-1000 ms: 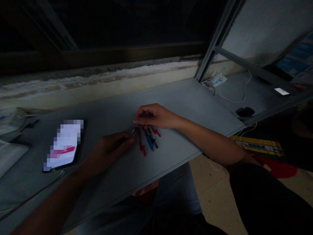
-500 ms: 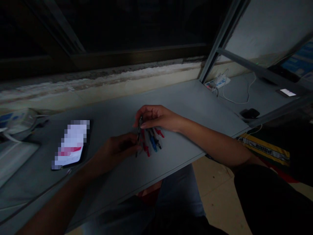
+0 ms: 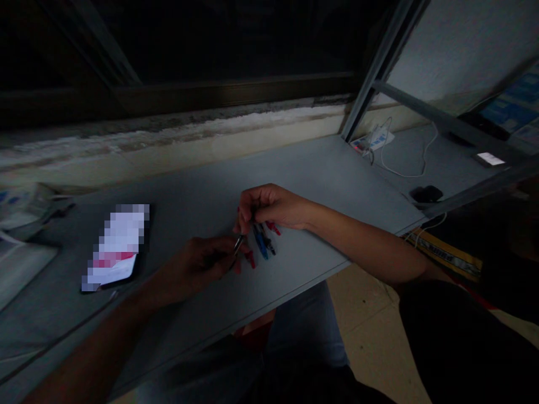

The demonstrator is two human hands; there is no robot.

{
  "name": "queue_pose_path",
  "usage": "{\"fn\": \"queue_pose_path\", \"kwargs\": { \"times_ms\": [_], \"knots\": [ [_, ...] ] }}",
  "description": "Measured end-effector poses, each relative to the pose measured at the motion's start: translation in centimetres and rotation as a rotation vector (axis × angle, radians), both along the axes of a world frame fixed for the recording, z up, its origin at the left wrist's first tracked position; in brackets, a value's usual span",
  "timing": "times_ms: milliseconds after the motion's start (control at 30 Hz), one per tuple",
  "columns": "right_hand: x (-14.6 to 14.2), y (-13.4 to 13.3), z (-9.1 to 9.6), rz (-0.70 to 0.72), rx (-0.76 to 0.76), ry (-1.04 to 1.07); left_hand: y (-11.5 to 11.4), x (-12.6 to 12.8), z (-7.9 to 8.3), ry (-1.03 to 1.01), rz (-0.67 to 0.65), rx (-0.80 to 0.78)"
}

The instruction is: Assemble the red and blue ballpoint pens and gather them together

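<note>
pinching a slim pen (image 3: 238, 244) with a shiny metal end between thumb and fingers, the left hand (image 3: 197, 262) hovers just above the grey counter (image 3: 303, 168), while the right hand (image 3: 273, 206) curls close beside it, the two near each other but not clearly touching. whether the right hand grips anything cannot be told, as its fingers hide what lies beneath them. just under those fingers, a small bunch of pens lies on the counter: a blue pen (image 3: 261, 243) beside a dark pen (image 3: 268, 244), with a red pen (image 3: 250, 259) on the left and another red pen (image 3: 274, 228) on the right. well left of the hands, a phone (image 3: 115, 247) lies with its blurred screen facing up. toward the far right end of the counter sit a white power strip (image 3: 373, 140), a white cable (image 3: 404, 171) and a small black object (image 3: 426, 194). past the counter's near edge, a denim-clad knee (image 3: 303, 331) shows above a tiled floor (image 3: 370, 331)
</note>
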State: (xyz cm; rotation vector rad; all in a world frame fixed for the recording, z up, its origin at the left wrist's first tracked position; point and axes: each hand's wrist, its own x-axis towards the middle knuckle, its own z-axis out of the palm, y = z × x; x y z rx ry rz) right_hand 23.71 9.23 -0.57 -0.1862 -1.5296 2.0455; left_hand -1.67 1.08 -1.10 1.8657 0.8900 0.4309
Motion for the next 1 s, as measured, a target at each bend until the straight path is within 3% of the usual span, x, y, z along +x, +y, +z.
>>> {"fn": "queue_pose_path", "kwargs": {
  "times_ms": [167, 400, 1000],
  "knots": [
    [-0.1, 0.1, 0.0, 0.006, -0.033, 0.083, 0.0, -0.4, -0.7, -0.045, -0.041, -0.051],
    [0.5, 0.2, 0.6, -0.138, -0.063, 0.057, -0.4, 0.3, 0.4, -0.025, -0.011, -0.111],
    [0.5, 1.0, 0.4, -0.217, 0.030, -0.021, -0.5, 0.5, 0.2, -0.082, 0.022, -0.052]
  ]
}}
